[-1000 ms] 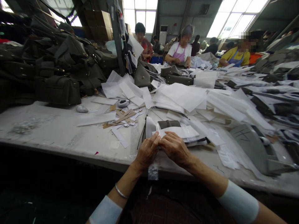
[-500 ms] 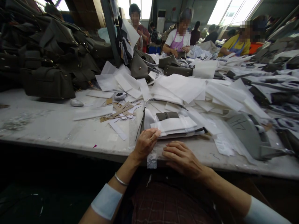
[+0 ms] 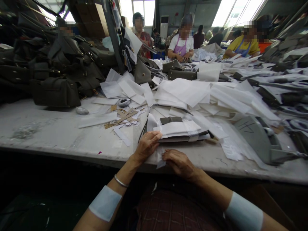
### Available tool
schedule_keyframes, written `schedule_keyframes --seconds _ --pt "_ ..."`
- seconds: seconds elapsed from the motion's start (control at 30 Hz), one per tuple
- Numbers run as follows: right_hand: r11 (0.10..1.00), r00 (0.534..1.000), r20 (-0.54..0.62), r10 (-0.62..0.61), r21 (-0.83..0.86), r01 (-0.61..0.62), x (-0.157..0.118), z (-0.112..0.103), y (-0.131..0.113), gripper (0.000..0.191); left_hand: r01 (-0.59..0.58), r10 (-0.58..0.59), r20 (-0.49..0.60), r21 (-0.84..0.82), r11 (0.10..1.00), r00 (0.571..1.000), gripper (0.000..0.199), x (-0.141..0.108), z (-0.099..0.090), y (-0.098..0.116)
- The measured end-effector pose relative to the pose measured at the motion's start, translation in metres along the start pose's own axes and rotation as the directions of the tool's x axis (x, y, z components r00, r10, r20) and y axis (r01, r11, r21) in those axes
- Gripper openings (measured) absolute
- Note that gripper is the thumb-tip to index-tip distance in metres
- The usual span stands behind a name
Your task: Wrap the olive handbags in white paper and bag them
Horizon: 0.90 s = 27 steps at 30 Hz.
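A dark grey bag lies flat near the table's front edge, with white foam sheet wrapped over it and a small dark strap piece on top. My left hand presses on the bag's left front corner, fingers together on the end of the white sheet. Just right of it, at the table edge, my right hand has its curled fingers on a strip of clear film, pinching its right side.
Dark bags are heaped at the left. Cardboard and paper scraps, a wire coil and white sheets lie behind. A grey panel rests at the right. Several people work across the table.
My right hand has moved slightly left and its fingers have closed on the clear film, which now hangs skewed. My left hand stays on the bag's corner.
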State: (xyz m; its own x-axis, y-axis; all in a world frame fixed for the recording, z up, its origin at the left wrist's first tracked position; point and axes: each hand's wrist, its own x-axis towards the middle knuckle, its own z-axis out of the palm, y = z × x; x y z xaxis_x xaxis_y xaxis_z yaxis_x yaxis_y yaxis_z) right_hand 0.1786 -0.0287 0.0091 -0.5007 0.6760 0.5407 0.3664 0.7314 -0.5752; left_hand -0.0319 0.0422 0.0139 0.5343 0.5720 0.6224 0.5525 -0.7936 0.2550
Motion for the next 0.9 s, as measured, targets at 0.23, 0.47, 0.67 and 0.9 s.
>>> schedule_keyframes --seconds 0.23,0.47,0.67,0.9 --pt "0.994 0.991 -0.078 0.105 0.022 -0.104 -0.003 0.006 -0.004 0.014 -0.022 0.025 -0.02 0.117 0.993 0.999 0.029 -0.01 0.01 0.002" --pt "0.997 0.996 -0.054 0.075 0.023 -0.074 0.005 0.006 -0.01 0.027 -0.037 0.042 -0.033 0.138 0.99 0.999 0.024 -0.01 0.009 0.008" --pt "0.985 0.997 -0.002 -0.074 -0.159 0.073 0.046 -0.027 -0.014 0.017 -0.057 0.053 0.031 0.156 0.986 0.998 0.03 -0.015 0.007 0.012" --pt "0.956 0.988 0.073 -0.134 -0.255 0.148 0.06 -0.032 -0.012 0.025 -0.101 0.101 0.002 0.066 0.993 0.995 0.038 -0.025 0.005 0.01"
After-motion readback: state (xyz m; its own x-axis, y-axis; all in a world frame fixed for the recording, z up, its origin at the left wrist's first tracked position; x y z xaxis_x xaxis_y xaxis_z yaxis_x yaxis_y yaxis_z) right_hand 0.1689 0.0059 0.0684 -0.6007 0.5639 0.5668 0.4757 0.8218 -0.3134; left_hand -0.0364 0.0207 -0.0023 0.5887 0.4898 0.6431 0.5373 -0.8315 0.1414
